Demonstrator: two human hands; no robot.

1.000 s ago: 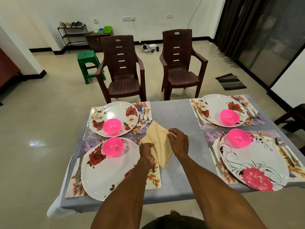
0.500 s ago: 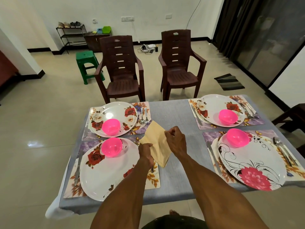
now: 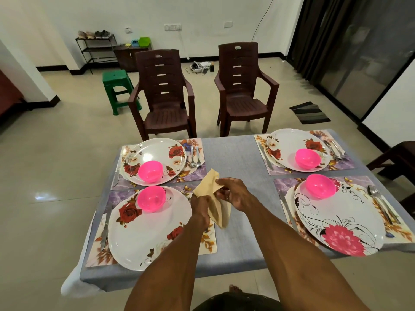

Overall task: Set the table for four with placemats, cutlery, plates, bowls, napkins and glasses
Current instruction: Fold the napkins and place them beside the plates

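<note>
Both hands folding yellow napkin (image 3: 216, 198) held above table (image 3: 235, 158) centre, btwn near-left placemat (image 3: 208, 241) & right settings; left hand (image 3: 201, 206) grips lower part, right hand (image 3: 233, 194) pinches top fold; keep edges aligned, crease flat, then lay beside near-left plate (image 3: 143, 234).

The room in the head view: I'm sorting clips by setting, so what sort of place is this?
Most likely a home dining area. A cloth-covered table is laid with floral plates and pink bowls, two brown plastic armchairs face it, and a shoe rack stands against the far wall.
</note>
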